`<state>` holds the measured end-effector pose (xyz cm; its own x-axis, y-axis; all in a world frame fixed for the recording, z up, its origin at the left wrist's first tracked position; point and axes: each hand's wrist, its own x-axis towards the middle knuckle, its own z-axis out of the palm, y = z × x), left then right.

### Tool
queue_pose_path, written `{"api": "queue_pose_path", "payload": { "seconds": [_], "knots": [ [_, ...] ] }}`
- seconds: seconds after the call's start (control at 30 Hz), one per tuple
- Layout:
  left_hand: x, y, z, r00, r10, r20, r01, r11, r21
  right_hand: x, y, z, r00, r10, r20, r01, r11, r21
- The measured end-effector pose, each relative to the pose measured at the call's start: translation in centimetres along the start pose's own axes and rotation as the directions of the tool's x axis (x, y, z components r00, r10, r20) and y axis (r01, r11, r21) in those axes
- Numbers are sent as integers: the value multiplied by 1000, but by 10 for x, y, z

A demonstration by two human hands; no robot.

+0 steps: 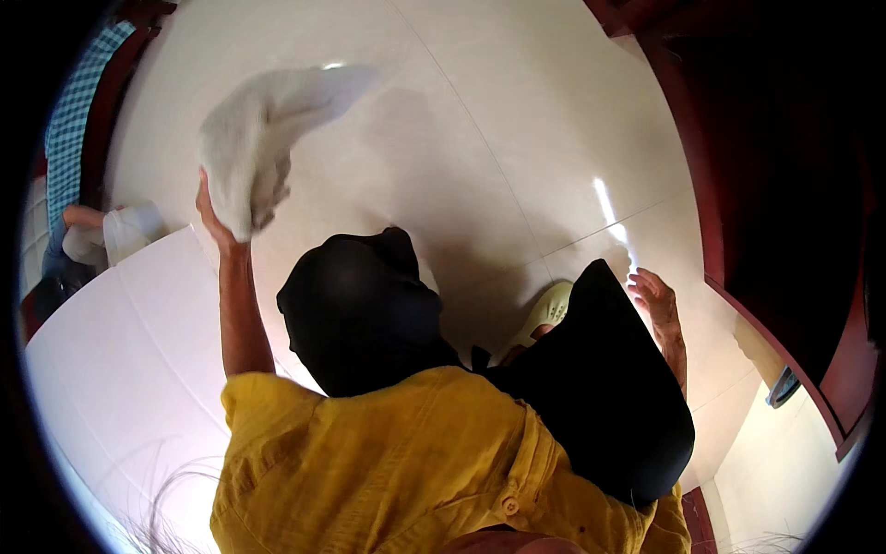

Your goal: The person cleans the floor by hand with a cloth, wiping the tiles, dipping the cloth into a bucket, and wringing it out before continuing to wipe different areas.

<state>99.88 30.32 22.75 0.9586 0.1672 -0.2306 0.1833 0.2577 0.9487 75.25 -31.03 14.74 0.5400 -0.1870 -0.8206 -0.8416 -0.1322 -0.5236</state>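
Observation:
A whitish-grey cloth (242, 138), bunched and smeared by motion at its far end, hangs over the floor at the upper left. My left hand (217, 214) grips its near side; the cloth covers part of the fingers. Out to the right, beyond my right knee, my right hand (653, 294) is held apart from everything with its fingers loosely spread and nothing in them.
A white, smooth surface with a curved edge (120, 342) lies at my left. Dark red wooden furniture (688, 148) stands on the right. Blue checked fabric (78, 111) and a white item (132, 231) are at the far left. Pale tiles (517, 111) cover the floor.

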Motion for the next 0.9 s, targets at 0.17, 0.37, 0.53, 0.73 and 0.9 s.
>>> {"api": "queue_pose_path", "payload": {
  "seconds": [0.17,0.37,0.53,0.73,0.9],
  "knots": [
    [-42,-127,-93,957,-120,264,-72,784,617,70,-2,1,822,-491,-288,219,740,-636],
    [-91,-222,27,811,-152,564,-581,-103,807,144,-54,48,513,-808,-289,480,549,-684],
    [-99,-191,101,523,-317,791,-803,130,582,140,-67,78,427,-810,-401,81,476,-876],
    [-28,-180,134,553,-275,787,-821,-21,570,133,-77,79,424,-807,-411,41,470,-882],
    [102,-183,131,743,61,666,-635,-251,731,138,-76,81,441,-784,-436,33,500,-865]
  ]
}}
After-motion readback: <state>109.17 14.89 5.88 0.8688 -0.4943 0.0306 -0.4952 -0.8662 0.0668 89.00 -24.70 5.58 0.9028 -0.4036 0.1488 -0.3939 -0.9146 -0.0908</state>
